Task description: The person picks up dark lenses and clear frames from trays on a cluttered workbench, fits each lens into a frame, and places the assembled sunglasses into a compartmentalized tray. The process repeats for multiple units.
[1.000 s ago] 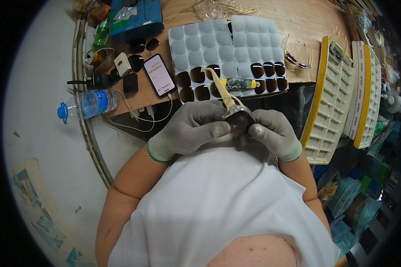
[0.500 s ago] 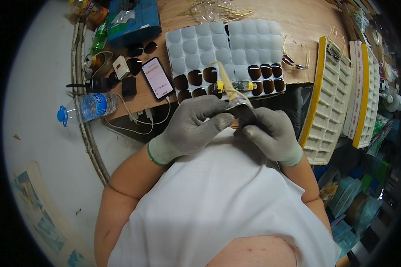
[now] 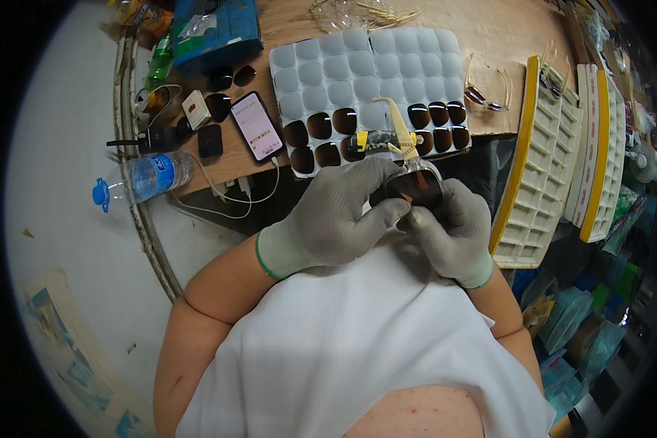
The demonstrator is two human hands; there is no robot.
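Between my two gloved hands is a pair of sunglasses (image 3: 425, 191) with a dark lens and a pale yellowish temple pointing up toward the tray. My left hand (image 3: 347, 212) pinches it from the left, thumb on the near side. Closed on its right end is my right hand (image 3: 452, 235), with the thumb near the lower rim. The fingers hide part of the frame. Just beyond lies a grey padded tray (image 3: 339, 69) carrying rows of dark brown lenses (image 3: 319, 125). A yellow-and-black cylindrical object (image 3: 361, 144) rests on its near part, partly behind the temple.
Left on the table are a phone (image 3: 256, 128) with a cable, a small white box (image 3: 196, 109), loose lenses and a blue box (image 3: 216, 36). A water bottle (image 3: 150, 177) lies at the table's left edge. Compartment trays (image 3: 539, 171) stand at right; finished-looking glasses (image 3: 487, 98) lie nearby.
The sunglasses have turned in my hands, so more of the dark lens faces up. The temple now reaches farther right, and my left hand has shifted right and slightly down.
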